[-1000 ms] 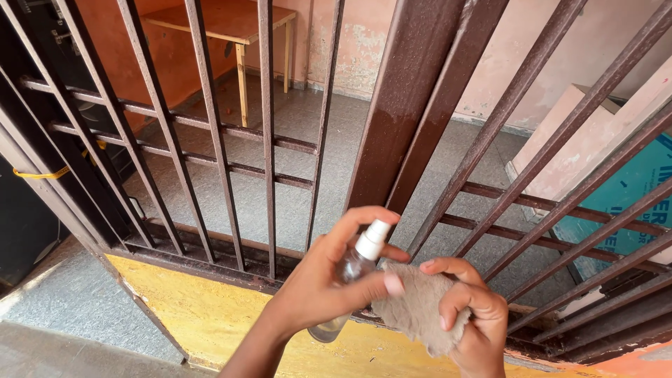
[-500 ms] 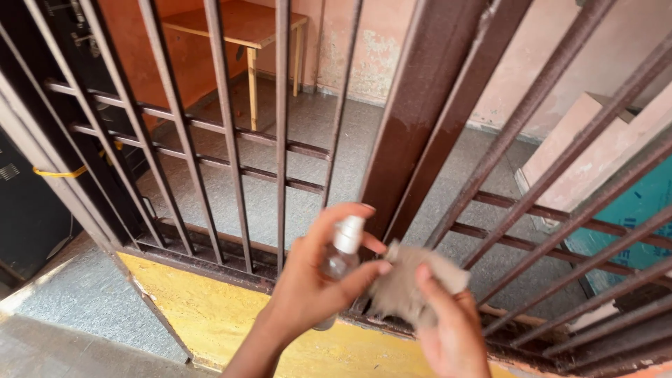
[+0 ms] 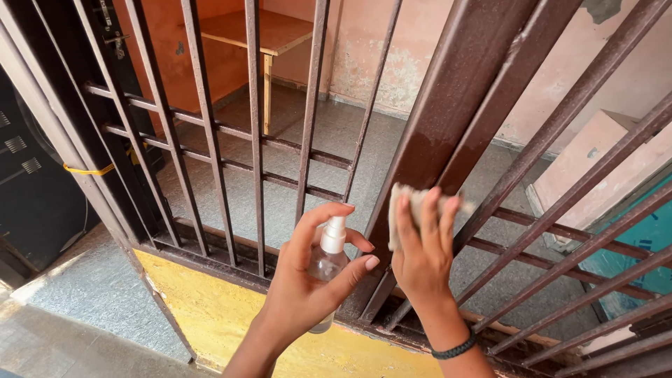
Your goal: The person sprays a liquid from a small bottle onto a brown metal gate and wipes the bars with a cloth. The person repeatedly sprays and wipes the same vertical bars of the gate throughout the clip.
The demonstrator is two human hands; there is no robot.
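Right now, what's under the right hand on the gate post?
A beige cloth, pressed flat against the wide brown gate post by the right hand. Only the cloth's top and left edges show past the fingers; the post surface beneath is covered.

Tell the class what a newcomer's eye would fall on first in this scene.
First, the two hands low in the middle: the left hand grips a clear spray bottle with a white nozzle, and the right hand presses a cloth against the thick brown post of a barred gate. Behind the bars, upper left, stands a wooden table by an orange wall.
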